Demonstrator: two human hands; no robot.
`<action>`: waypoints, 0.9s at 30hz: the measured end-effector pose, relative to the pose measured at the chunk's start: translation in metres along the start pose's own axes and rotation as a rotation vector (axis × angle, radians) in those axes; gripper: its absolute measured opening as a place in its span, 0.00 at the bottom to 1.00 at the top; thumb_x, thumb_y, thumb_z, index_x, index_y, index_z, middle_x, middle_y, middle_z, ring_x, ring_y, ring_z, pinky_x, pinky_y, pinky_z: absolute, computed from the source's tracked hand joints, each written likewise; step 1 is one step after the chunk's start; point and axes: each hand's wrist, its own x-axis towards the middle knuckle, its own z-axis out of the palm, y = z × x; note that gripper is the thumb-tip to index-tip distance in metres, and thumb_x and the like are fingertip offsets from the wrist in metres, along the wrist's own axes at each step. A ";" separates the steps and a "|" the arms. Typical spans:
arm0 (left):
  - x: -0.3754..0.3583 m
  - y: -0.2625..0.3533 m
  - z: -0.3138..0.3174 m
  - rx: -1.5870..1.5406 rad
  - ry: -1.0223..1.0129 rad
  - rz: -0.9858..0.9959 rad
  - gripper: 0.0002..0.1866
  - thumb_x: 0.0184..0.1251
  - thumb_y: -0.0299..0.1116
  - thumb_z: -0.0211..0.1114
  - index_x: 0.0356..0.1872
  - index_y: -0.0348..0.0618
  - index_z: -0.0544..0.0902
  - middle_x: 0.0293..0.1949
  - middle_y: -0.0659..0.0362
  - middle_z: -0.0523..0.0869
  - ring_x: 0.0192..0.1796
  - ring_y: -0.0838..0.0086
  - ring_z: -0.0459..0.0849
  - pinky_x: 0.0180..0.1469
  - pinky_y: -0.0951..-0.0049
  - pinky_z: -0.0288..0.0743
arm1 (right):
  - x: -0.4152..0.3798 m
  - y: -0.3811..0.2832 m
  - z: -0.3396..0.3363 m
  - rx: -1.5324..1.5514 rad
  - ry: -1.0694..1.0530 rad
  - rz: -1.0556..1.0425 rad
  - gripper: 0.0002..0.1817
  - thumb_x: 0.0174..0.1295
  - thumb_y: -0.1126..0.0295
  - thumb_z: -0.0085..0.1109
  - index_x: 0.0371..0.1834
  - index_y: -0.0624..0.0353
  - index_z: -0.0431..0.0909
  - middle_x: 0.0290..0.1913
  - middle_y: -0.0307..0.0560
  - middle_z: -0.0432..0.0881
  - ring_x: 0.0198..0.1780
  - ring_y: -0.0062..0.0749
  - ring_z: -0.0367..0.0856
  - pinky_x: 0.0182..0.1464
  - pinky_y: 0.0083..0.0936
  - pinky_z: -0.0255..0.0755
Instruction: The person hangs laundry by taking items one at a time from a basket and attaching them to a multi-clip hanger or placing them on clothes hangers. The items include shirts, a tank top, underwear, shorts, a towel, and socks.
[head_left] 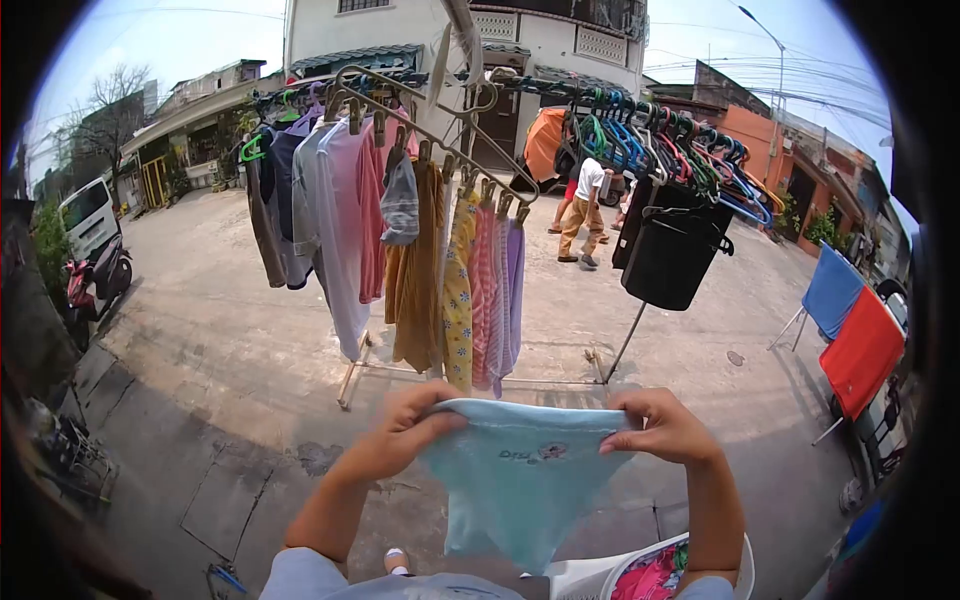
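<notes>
A light blue garment [530, 470] with a small print near its top edge is stretched out in front of me. My left hand [418, 425] pinches its upper left corner, thumb on the near side. At the upper right corner, my right hand [662, 428] grips the same edge in a similar way. The cloth hangs down between both hands. Just beyond it, a clip hanger [432, 140] holds small clothes in a row, among them a yellow flowered piece [458, 290] and a mustard brown one [415, 270].
Several empty hangers [640, 140] and a black item [680, 250] hang on the rack's right side. A white basket [745, 575] with colourful laundry [650, 578] stands below my right arm. A red cloth [865, 350] drapes at right. A person [585, 215] is on the street.
</notes>
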 end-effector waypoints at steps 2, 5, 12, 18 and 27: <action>-0.002 -0.014 -0.043 0.026 0.140 0.054 0.05 0.62 0.26 0.60 0.37 0.37 0.78 0.31 0.64 0.78 0.34 0.83 0.75 0.38 0.79 0.69 | 0.041 0.014 0.012 0.352 0.088 -0.030 0.12 0.51 0.72 0.67 0.37 0.59 0.75 0.31 0.37 0.78 0.35 0.21 0.75 0.39 0.20 0.67; -0.002 -0.022 -0.099 0.083 0.294 0.069 0.08 0.60 0.26 0.60 0.39 0.37 0.77 0.34 0.62 0.79 0.37 0.81 0.76 0.41 0.79 0.69 | 0.109 0.011 0.039 0.683 0.180 -0.094 0.11 0.52 0.73 0.67 0.36 0.58 0.75 0.32 0.35 0.78 0.36 0.16 0.74 0.40 0.18 0.67; 0.030 -0.024 -0.151 0.481 0.253 0.210 0.22 0.50 0.26 0.67 0.49 0.36 0.73 0.47 0.54 0.78 0.52 0.72 0.76 0.54 0.74 0.67 | 0.256 -0.046 0.131 0.098 0.099 -0.497 0.11 0.51 0.72 0.63 0.35 0.66 0.75 0.31 0.48 0.79 0.35 0.33 0.78 0.40 0.26 0.70; 0.055 -0.065 -0.197 -0.180 0.207 -0.086 0.12 0.57 0.25 0.64 0.42 0.39 0.74 0.37 0.65 0.79 0.40 0.83 0.76 0.44 0.82 0.70 | 0.321 -0.048 0.148 0.055 0.112 -0.478 0.10 0.50 0.72 0.61 0.34 0.64 0.76 0.31 0.48 0.79 0.35 0.35 0.78 0.40 0.27 0.70; 0.095 -0.085 -0.208 -0.453 0.253 -0.159 0.13 0.65 0.33 0.59 0.48 0.42 0.72 0.35 0.61 0.81 0.34 0.79 0.82 0.35 0.76 0.79 | 0.358 -0.047 0.092 -0.376 0.771 -0.754 0.14 0.58 0.67 0.57 0.43 0.63 0.73 0.46 0.53 0.72 0.50 0.47 0.71 0.52 0.35 0.65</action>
